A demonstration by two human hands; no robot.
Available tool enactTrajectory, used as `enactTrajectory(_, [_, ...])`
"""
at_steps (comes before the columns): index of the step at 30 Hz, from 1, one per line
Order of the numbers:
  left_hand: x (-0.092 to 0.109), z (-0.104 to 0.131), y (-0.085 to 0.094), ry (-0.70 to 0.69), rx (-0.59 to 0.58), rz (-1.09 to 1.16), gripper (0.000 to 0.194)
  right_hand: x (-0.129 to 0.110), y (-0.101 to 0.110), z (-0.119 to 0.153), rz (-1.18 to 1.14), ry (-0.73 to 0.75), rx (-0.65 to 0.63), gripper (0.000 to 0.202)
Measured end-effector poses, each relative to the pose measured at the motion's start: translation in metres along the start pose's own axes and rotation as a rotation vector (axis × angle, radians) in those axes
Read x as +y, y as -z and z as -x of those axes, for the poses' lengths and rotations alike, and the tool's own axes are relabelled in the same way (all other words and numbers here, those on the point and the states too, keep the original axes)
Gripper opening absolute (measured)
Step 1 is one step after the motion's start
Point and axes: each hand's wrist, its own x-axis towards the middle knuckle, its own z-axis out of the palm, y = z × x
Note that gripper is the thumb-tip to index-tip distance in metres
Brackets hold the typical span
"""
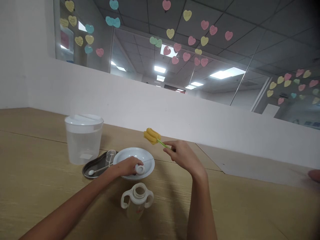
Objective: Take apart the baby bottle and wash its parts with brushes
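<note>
My left hand [129, 166] reaches over a white bowl [117, 156] with its fingers closed on a small white bottle collar [140, 169]. To the right, my right hand [180, 152] pinches the thin green handle of a sponge bottle brush [152, 135]. The brush's yellow sponge head points up and left, above the table. Nearer to me, a baby bottle [137, 203] with two white side handles stands upright, its mouth uncovered. Beside the bowl on the left, a kidney-shaped metal tray [88, 169] holds a clear dome cap [110, 156] and a white-tipped stick [92, 172].
A translucent lidded bucket [83, 141] stands behind the tray at the left, with what looks like liquid inside. The wooden table [240, 206] runs back to a white wall [155, 108] below a window with heart-shaped notes. Part of a person's finger [314, 175] shows at the right edge.
</note>
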Motion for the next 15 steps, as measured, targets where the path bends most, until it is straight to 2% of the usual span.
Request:
enactTrajectory(6, [0.004, 0.005, 0.01, -0.001, 0.03, 0.006, 0.063, -0.001, 0.0, 0.0, -0.004, 0.003, -0.007, 0.035])
enactTrajectory(10, [0.006, 0.008, 0.026, -0.021, 0.049, 0.009, 0.069, -0.002, 0.0, 0.0, 0.001, -0.004, -0.016, 0.036])
enactTrajectory(12, [0.007, 0.011, 0.04, -0.034, 0.108, 0.029, 0.071, -0.001, 0.0, -0.001, 0.002, -0.007, -0.021, 0.036])
enactTrajectory(15, [0.013, 0.02, 0.067, -0.059, 0.28, 0.09, 0.072, 0.0, 0.0, -0.001, -0.01, -0.002, -0.032, 0.036])
